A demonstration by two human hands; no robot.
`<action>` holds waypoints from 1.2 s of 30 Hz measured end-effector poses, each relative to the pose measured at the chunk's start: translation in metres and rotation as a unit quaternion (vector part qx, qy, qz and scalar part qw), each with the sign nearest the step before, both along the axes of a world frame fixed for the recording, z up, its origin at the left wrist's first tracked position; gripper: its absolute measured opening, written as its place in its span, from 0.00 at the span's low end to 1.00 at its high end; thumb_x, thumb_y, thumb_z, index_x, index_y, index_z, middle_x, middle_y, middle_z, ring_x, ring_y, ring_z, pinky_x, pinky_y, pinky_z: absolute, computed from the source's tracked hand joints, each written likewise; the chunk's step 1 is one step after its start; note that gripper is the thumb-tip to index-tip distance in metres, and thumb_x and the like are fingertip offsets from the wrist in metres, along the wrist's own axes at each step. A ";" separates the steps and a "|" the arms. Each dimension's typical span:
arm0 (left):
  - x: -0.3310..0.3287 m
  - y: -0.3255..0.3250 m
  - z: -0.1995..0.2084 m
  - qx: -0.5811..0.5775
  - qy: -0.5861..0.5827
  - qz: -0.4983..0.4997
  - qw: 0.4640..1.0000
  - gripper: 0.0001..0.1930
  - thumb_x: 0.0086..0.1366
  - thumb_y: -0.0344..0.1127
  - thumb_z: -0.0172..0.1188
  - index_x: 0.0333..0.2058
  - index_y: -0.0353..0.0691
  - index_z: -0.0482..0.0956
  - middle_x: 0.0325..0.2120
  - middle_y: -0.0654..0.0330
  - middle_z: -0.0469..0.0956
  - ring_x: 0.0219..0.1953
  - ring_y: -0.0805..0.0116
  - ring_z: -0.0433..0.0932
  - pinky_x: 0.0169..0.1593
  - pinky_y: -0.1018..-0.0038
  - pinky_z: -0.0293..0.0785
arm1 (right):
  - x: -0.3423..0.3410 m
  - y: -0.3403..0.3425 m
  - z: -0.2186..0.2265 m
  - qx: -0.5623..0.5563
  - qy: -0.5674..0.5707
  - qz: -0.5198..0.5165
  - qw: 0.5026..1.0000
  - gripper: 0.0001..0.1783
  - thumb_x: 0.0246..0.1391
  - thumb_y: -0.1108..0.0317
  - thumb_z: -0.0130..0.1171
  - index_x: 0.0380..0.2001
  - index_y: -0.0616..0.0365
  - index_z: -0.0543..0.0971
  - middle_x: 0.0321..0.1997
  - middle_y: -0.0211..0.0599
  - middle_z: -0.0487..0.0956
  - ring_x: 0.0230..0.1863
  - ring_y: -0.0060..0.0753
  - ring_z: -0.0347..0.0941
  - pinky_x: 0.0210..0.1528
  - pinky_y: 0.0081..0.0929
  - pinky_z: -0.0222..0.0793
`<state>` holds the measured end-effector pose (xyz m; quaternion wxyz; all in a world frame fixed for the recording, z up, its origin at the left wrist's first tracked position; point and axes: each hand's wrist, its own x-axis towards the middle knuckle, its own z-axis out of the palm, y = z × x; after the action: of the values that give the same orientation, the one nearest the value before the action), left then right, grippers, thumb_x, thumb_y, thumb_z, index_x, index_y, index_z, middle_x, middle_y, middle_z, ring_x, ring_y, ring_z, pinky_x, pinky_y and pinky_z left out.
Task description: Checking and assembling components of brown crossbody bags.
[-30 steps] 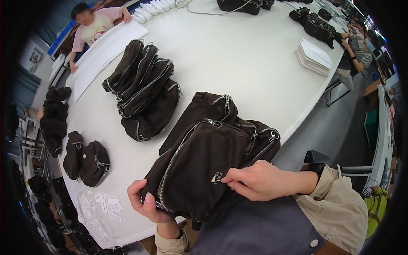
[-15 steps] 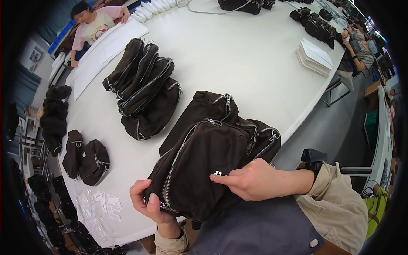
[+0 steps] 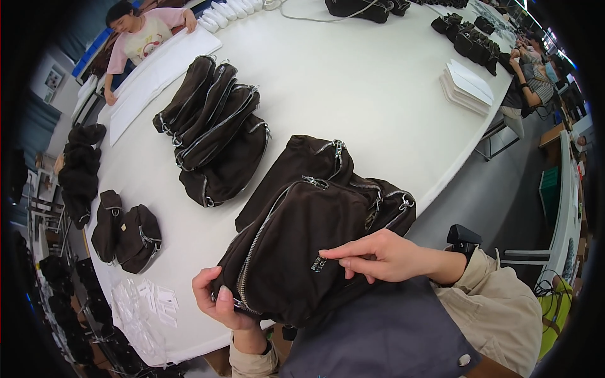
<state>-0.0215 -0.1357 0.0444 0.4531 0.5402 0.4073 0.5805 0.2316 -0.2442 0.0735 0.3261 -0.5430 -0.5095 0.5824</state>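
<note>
A dark brown fabric bag point(image 3: 296, 220) with silver zippers lies tilted at the table's near edge, against my lap. My left hand point(image 3: 228, 307) grips its lower left corner beside the zipper, thumb on top and fingers at the side. With the index finger stretched out, my right hand point(image 3: 386, 255) touches the small silver metal lettering point(image 3: 317, 263) on the bag's front; it holds nothing, and its other fingers are partly curled. Behind this bag, touching it, are more dark bags point(image 3: 290, 167) with zip pulls.
A row of dark zippered bags point(image 3: 214, 126) lies farther left on the white table point(image 3: 365, 82). Two smaller bags point(image 3: 129, 233) and clear plastic pieces with white tags point(image 3: 142, 315) sit at the left edge. White sheets point(image 3: 466, 88) are stacked right. A co-worker point(image 3: 148, 41) stands far left.
My right index finger has moved slightly up and right across the bag's front, uncovering more of the metal lettering. My left hand keeps its grip on the corner.
</note>
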 end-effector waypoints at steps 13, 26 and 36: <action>0.029 0.006 0.089 0.181 0.528 -0.362 0.747 0.38 0.54 0.38 0.61 0.64 0.42 0.59 0.32 0.55 0.71 0.34 0.58 0.78 0.33 0.66 0.75 | -0.055 0.063 0.118 0.546 -0.286 0.188 0.764 0.26 0.51 0.71 0.53 0.57 0.52 0.73 0.28 0.35 0.74 0.22 0.31 0.72 0.19 0.25 0.67; -0.005 0.095 0.055 -0.267 0.449 -0.411 0.747 0.25 0.56 0.43 0.67 0.46 0.31 0.78 0.32 0.60 0.81 0.31 0.74 0.77 0.38 0.75 0.72 | 0.032 0.028 0.082 0.058 -0.025 -0.002 0.998 0.13 0.64 0.68 0.50 0.49 0.57 0.78 0.26 0.29 0.79 0.19 0.16 0.69 0.24 0.15 0.66; 0.072 0.070 0.115 0.494 0.558 -0.144 0.651 0.29 0.45 0.22 0.58 0.50 0.45 0.78 0.43 0.63 0.81 0.28 0.68 0.73 0.35 0.73 0.67 | 0.063 -0.005 0.048 0.088 0.082 -0.272 0.955 0.16 0.65 0.68 0.49 0.51 0.63 0.76 0.26 0.32 0.78 0.22 0.17 0.70 0.26 0.14 0.67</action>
<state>0.0502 -0.0657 0.1593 -0.1156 0.9581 0.1530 0.2127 0.2945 -0.2492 0.1210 0.5592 -0.5809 -0.3631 0.4669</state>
